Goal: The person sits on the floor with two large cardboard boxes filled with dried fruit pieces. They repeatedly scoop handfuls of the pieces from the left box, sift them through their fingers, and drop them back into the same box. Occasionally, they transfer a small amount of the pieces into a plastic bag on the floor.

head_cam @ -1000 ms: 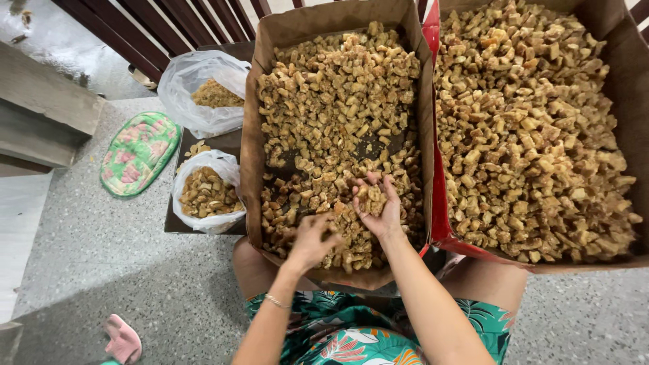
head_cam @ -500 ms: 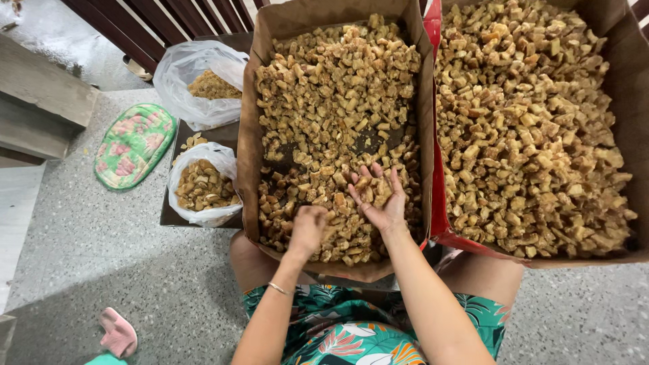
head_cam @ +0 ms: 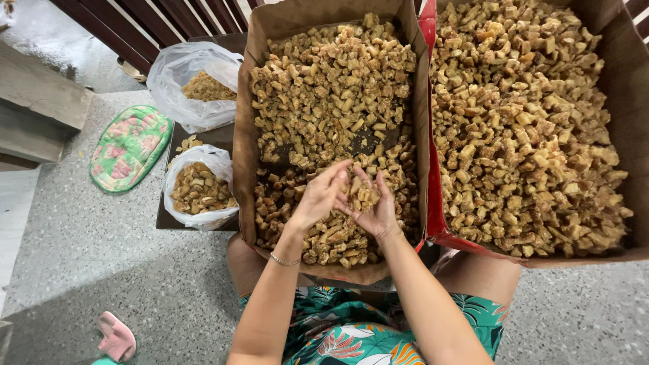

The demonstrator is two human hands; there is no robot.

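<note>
Two paper-lined cardboard boxes hold brown sugared cubes. The left box [head_cam: 251, 101] lies over my lap, with dark bare patches across its middle. The right box [head_cam: 625, 88] is heaped full. My right hand [head_cam: 376, 209] is cupped palm up above the near part of the left box, with a small pile of cubes [head_cam: 362, 195] resting in it. My left hand [head_cam: 323, 195] meets it from the left, its fingertips pressed onto that same pile. A thin bracelet [head_cam: 284, 260] circles my left wrist.
Left of the boxes a dark tray [head_cam: 162, 220] carries a small plastic bag [head_cam: 200, 189] of cubes. A larger plastic bag [head_cam: 196, 84] of crumbs sits behind it. A flowered green mat [head_cam: 128, 145] and a pink slipper [head_cam: 116, 336] lie on the speckled floor [head_cam: 88, 270].
Both hands were spread flat in the cubes of the left box. They have since risen and come together, with a scoop of cubes held between them.
</note>
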